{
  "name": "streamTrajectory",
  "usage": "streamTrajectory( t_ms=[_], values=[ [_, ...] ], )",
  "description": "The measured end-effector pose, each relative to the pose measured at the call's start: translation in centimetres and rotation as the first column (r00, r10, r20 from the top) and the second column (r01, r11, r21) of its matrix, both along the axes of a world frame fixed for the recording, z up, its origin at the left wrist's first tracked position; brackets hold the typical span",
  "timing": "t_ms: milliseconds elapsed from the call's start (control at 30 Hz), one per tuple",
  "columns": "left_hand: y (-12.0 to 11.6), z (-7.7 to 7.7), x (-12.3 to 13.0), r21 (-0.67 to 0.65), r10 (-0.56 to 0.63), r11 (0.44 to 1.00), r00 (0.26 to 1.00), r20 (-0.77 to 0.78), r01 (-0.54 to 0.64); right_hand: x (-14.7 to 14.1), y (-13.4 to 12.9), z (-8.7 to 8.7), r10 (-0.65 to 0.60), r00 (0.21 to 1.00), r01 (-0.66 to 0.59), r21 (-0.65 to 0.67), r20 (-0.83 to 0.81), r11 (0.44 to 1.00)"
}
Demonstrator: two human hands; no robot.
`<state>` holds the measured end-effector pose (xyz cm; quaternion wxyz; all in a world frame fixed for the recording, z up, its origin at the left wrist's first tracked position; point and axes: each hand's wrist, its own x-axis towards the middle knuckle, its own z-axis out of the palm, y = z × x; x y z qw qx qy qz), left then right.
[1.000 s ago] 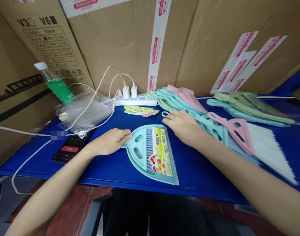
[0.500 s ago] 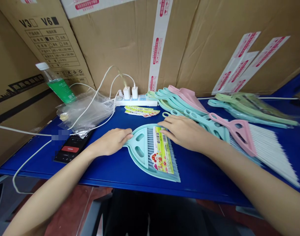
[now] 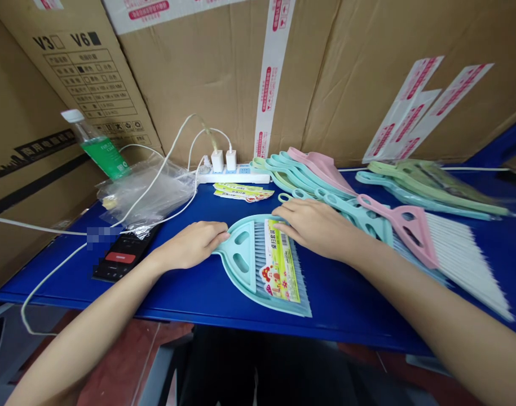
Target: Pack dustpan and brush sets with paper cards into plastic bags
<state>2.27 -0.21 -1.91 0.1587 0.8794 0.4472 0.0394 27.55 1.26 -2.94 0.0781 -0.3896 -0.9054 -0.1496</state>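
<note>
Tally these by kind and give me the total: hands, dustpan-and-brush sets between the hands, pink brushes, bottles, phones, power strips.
Hands: 2, the left hand and the right hand
Light-blue dustpan-and-brush set: 1
Pink brush: 1
Bottle: 1
Phone: 1
Power strip: 1
Total: 7

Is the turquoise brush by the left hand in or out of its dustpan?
In: the brush lies inside the dustpan, whose curved rim shows alongside it; the left hand holds the handle end.

Brush (image 3: 260,254) on, perhaps in, dustpan (image 3: 267,302)
</note>
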Motion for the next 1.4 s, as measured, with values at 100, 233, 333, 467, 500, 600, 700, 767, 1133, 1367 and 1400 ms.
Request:
streamTrajectory(
  t_ms=[100,233,333,467,500,600,700,767,1133,1367,1400],
  values=[
    [0.0,-0.1,0.0,0.030,-0.022,0.999,1.000,0.009,0.022,-0.2,0.0,0.0,-0.028,0.999,0.028,-0.005,0.014,1.000],
    [-0.1,-0.1,-0.1,0.007,-0.027,1.000,0.999,0.023,0.027,-0.2,0.4,-0.4,-0.017,1.000,0.017,0.019,0.013,1.000],
    [-0.3,0.1,0.0,-0.022,-0.032,0.999,0.999,0.041,0.033,-0.3,0.7,-0.8,-0.022,1.000,0.022,0.046,0.000,0.999],
    [-0.5,0.4,0.2,-0.041,-0.048,0.998,0.998,0.035,0.049,-0.5,0.9,-1.0,-0.072,0.997,0.072,0.007,0.016,0.997],
    [-0.4,0.4,0.2,-0.042,-0.048,0.998,0.998,0.035,0.049,-0.6,0.9,-1.0,-0.077,0.997,0.077,-0.003,0.022,0.997],
    [-0.2,0.5,0.2,-0.013,-0.052,0.999,0.997,0.051,0.053,-0.6,0.8,-0.9,-0.069,0.997,0.069,-0.010,0.024,0.998],
    [0.3,0.3,-0.2,0.096,-0.009,0.995,0.999,0.044,0.005,-0.5,0.7,-0.9,-0.046,0.999,0.046,0.005,0.009,0.999],
    [0.6,0.2,-0.5,0.198,0.083,0.977,0.997,0.003,-0.082,-0.5,0.7,-0.9,-0.049,0.999,0.049,-0.001,0.006,0.999],
    [1.6,0.4,-1.6,0.533,0.503,0.786,0.825,-0.258,-0.313,-0.8,0.5,-0.5,-0.115,0.993,0.115,-0.078,0.008,0.990],
    [2.1,-0.1,-3.0,0.623,0.638,0.696,0.705,-0.310,-0.356,-0.8,0.5,-0.4,-0.166,0.983,0.150,-0.175,-0.077,0.973],
    [2.1,0.0,-3.0,0.624,0.644,0.696,0.693,-0.325,-0.354,-0.8,0.6,-0.4,-0.184,0.980,0.166,-0.192,-0.079,0.967]
  ],
)
